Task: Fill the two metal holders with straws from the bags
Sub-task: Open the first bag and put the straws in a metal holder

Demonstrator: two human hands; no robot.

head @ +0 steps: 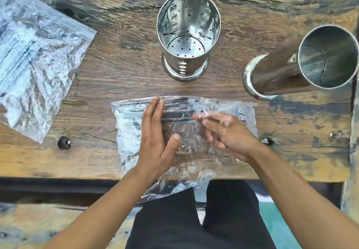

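head view: you look straight down on a worn, dark-stained wooden table (120, 58); both of your hands are on the near bag.
near bag: the clear crinkled plastic bag of dark straws (240, 112) lies flat at the table's near edge, its lower corner hanging off toward your lap. the thin black straws (174, 103) sit bunched along its far side.
left hand: your left hand (155, 136) lies flat on the bag with straight fingers, pressing it down, gripping nothing.
right hand: your right hand (227, 132) is blurred; its fingertips seem to pinch the plastic film near the straws, but i cannot tell this for certain.
holders: the shiny perforated metal cylinder holder in the middle (187, 33) stands upright beyond the bag, and the second shiny metal cylinder holder at the right (303, 62) stands near the table's right edge. both are empty, so the task is at its start.
second bag: another clear crinkled plastic bag (35, 54) lies well apart at the far left, untouched.
risk 1: the overhanging corner could drag the bag off the edge if your pressing hand lifts.
risk 2: tugging slippery film could tear it, scattering straws.
risk 3: a loose handful could miss the rim or knock the right holder, which stands near the edge.
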